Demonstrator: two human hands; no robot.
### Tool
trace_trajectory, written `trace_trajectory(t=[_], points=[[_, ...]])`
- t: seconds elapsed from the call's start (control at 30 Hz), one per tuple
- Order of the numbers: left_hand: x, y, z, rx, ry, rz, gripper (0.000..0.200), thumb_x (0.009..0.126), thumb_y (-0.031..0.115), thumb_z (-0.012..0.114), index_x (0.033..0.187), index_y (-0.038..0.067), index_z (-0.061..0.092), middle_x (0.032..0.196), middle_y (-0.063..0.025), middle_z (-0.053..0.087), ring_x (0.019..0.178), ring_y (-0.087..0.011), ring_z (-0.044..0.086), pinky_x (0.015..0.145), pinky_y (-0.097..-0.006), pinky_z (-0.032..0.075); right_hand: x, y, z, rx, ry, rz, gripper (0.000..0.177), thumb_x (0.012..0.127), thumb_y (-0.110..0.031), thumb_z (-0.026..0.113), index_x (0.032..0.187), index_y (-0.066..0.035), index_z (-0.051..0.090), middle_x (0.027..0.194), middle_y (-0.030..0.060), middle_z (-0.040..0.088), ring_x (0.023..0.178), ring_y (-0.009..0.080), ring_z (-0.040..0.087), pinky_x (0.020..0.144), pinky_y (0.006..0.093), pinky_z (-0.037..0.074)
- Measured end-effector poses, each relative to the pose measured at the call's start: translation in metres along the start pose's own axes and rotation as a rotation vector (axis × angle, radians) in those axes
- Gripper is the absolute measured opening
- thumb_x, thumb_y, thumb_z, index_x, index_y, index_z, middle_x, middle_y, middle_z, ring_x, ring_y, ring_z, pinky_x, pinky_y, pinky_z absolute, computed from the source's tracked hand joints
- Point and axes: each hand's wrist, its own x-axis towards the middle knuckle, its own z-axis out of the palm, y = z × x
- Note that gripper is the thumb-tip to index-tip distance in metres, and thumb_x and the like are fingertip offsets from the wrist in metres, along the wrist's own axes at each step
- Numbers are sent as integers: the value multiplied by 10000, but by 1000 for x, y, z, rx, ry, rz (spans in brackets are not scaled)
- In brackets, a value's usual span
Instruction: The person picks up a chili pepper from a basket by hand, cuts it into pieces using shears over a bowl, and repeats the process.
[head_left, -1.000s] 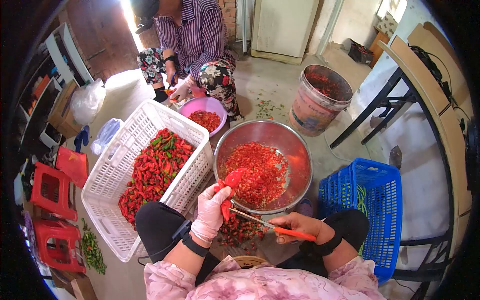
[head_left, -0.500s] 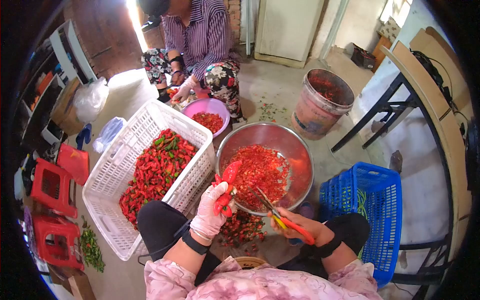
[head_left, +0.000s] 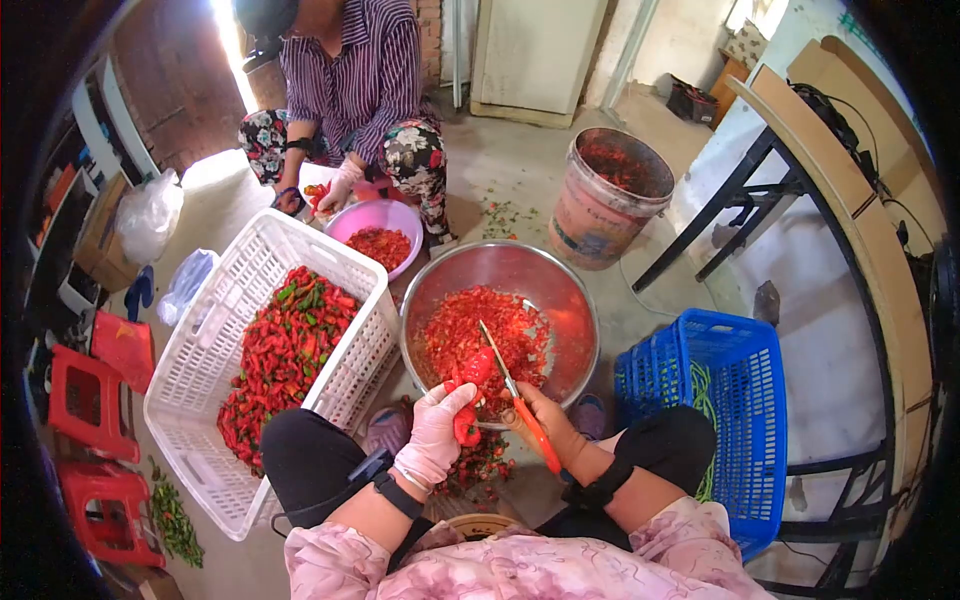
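Observation:
My left hand (head_left: 434, 432), in a thin pale glove, is closed around several red peppers (head_left: 478, 368) above the near side of a steel bowl (head_left: 588, 318). Orange-handled scissors (head_left: 533, 430) sit in my right hand (head_left: 556, 426), blades pointing up and away over the bowl. The blades lie right beside the held peppers; whether they touch is hard to tell. Chopped red pepper (head_left: 462, 322) covers much of the bowl's bottom. Below the bowl, between my feet, lies a heap of pepper stem ends (head_left: 482, 468).
To the left stands a white basket (head_left: 222, 492) of red peppers. Across from me a person (head_left: 350, 90) holds peppers over a purple basin (head_left: 402, 218). A stained bucket (head_left: 598, 218), a blue crate (head_left: 752, 440) and a table (head_left: 800, 130) are on the right; red stools (head_left: 88, 400) are far left.
The scissors have swung from pointing left to pointing up beside the peppers, and my hands have come closer together. The whole view has shifted slightly.

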Motion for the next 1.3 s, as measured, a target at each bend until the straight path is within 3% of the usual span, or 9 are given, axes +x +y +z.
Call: trace_trajectory(t=[0.17,0.23,0.37,0.5,0.73,0.83,0.9,1.13,1.3], points=[[24,-19,-6,-186,48,-48,156,744,53,644,894,41,603,839,-43,623,751,-146,589,689,-265,467,0,8,-8,-27,79,37,320,863,-176,535,1128,-28,432,818,-23,440,698,48,402,617,168,377],[27,-18,-5,-205,56,-63,154,745,53,643,893,43,603,845,-41,622,751,-144,586,684,-262,464,-3,13,-17,13,48,81,384,858,-280,540,1107,-7,434,808,26,489,754,95,474,681,248,421],[30,-23,-1,-129,4,-105,154,746,55,643,894,49,604,856,-39,618,741,-140,577,664,-261,456,0,69,-22,137,-16,127,451,836,-301,569,1139,-6,409,799,45,495,705,115,476,655,258,423],[28,-31,7,-73,25,-146,144,746,60,644,883,51,601,837,-35,614,734,-139,572,652,-265,452,-4,39,-20,-217,120,9,486,819,-319,598,1141,0,426,815,61,524,728,112,482,664,262,422],[42,-35,-1,-130,28,-169,139,751,53,634,885,43,597,836,-42,615,737,-147,576,657,-265,454,-7,33,-27,-132,67,167,449,825,-268,595,1137,5,424,894,57,511,800,92,460,695,232,415],[42,-34,-3,-150,10,-149,138,749,53,637,883,45,602,828,-36,616,727,-140,574,653,-257,452,-7,59,-28,-288,120,-144,461,815,-261,611,1137,15,429,824,45,510,746,102,469,668,235,420],[41,-35,-4,36,-5,-134,135,747,53,641,877,46,608,818,-27,616,717,-130,572,652,-248,450,-11,54,-28,-348,111,-51,534,758,-359,657,1109,1,479,849,126,564,771,211,546,698,303,441],[42,-29,-7,-30,32,-127,136,743,47,643,875,50,609,819,-21,616,721,-128,574,647,-247,454,-15,26,-28,-418,17,123,522,801,-281,631,1168,23,420,791,44,515,738,107,475,671,226,418],[42,-22,-4,-154,12,-148,127,747,24,630,869,45,601,810,-30,616,746,-146,587,649,-256,466,-10,64,-33,14,11,2,491,824,-217,598,1206,-3,377,834,42,500,741,85,479,667,231,423]])
